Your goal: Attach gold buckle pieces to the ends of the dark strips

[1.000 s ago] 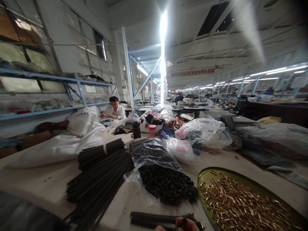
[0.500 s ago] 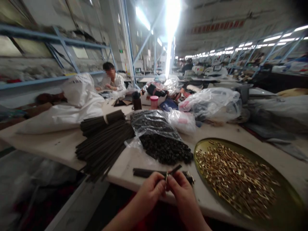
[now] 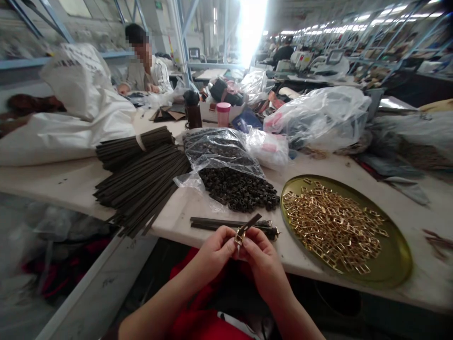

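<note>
Just in front of the table edge, my left hand [image 3: 220, 250] and my right hand [image 3: 258, 248] meet, fingers closed. Between their fingertips is a gold buckle [image 3: 239, 236] with a dark strap [image 3: 250, 224] through it, its end pointing up to the right. Both hands grip this piece. Behind them several dark straps with gold buckles [image 3: 212, 224] lie at the edge. Farther back is a pile of small black loops [image 3: 244, 191] under clear plastic. To the right, a round olive tray [image 3: 396, 255] bears many gold buckles [image 3: 332, 222].
Bundles of dark strips [image 3: 141, 184] lie at the left. Behind stand a dark bottle [image 3: 193, 111], a pink-lidded jar [image 3: 222, 114] and plastic bags [image 3: 318, 115]. A white sack [image 3: 88, 113] is at the far left. Another person [image 3: 148, 66] sits beyond the table.
The view has tilted down, so the table sits higher in the picture. The buckle between my fingers now shows clearly, and both hands still hold the piece.
</note>
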`<action>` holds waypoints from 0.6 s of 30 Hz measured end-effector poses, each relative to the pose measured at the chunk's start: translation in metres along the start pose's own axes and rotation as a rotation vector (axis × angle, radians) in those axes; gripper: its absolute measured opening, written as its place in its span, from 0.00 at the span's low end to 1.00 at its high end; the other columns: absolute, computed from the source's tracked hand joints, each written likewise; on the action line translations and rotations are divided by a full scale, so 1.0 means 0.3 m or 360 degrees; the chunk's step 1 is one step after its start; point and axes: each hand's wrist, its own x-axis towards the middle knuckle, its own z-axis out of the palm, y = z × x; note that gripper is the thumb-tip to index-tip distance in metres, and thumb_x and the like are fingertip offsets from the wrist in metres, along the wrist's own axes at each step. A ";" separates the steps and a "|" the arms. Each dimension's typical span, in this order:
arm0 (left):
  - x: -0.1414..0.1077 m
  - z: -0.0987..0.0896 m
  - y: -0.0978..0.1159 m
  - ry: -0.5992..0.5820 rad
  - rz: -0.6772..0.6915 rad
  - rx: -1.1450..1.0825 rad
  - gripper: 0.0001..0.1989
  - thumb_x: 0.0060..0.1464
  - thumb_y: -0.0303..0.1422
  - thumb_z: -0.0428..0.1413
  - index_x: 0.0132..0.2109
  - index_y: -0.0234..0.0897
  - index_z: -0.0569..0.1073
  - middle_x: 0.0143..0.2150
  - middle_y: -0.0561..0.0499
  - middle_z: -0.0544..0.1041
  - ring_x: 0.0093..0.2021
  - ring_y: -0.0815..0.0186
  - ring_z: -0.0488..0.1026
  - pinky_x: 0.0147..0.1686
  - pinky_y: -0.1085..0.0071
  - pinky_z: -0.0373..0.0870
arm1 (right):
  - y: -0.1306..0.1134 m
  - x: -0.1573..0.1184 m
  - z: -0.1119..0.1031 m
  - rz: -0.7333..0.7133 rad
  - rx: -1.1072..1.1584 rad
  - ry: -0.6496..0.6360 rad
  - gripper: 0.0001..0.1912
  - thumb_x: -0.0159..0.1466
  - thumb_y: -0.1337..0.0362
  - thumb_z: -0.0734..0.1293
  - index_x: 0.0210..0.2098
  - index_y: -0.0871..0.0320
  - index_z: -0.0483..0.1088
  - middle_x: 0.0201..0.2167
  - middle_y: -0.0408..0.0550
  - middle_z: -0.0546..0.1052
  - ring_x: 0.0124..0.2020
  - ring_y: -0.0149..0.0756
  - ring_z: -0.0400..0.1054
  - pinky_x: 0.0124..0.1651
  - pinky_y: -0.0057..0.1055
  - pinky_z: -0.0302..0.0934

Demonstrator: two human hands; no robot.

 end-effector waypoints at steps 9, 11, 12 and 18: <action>-0.014 -0.014 -0.018 -0.0015 0.0048 0.0232 0.11 0.57 0.37 0.47 0.36 0.33 0.66 0.29 0.53 0.69 0.30 0.69 0.65 0.32 0.72 0.62 | 0.012 0.005 0.006 0.0018 -0.0028 -0.0053 0.10 0.56 0.61 0.68 0.34 0.58 0.67 0.28 0.41 0.72 0.27 0.26 0.64 0.32 0.25 0.59; -0.021 -0.010 -0.019 -0.0038 0.0047 0.0250 0.10 0.58 0.37 0.47 0.37 0.33 0.66 0.29 0.53 0.69 0.30 0.69 0.65 0.32 0.73 0.62 | 0.017 0.004 -0.001 0.0015 -0.0039 -0.0068 0.09 0.56 0.61 0.68 0.33 0.58 0.67 0.28 0.41 0.71 0.27 0.26 0.63 0.32 0.24 0.59; -0.025 -0.008 -0.018 -0.0052 0.0039 0.0257 0.10 0.57 0.36 0.47 0.38 0.33 0.66 0.30 0.53 0.69 0.30 0.69 0.65 0.32 0.73 0.62 | 0.019 0.002 -0.005 0.0017 -0.0035 -0.0081 0.09 0.56 0.61 0.68 0.33 0.58 0.67 0.27 0.40 0.71 0.27 0.26 0.63 0.31 0.24 0.59; -0.045 0.002 0.001 -0.0127 0.0018 0.0282 0.11 0.57 0.37 0.48 0.39 0.33 0.66 0.29 0.53 0.69 0.30 0.69 0.65 0.32 0.73 0.62 | 0.021 -0.011 -0.016 0.0026 -0.0092 -0.0060 0.12 0.55 0.59 0.69 0.36 0.57 0.67 0.27 0.40 0.70 0.26 0.27 0.63 0.30 0.24 0.59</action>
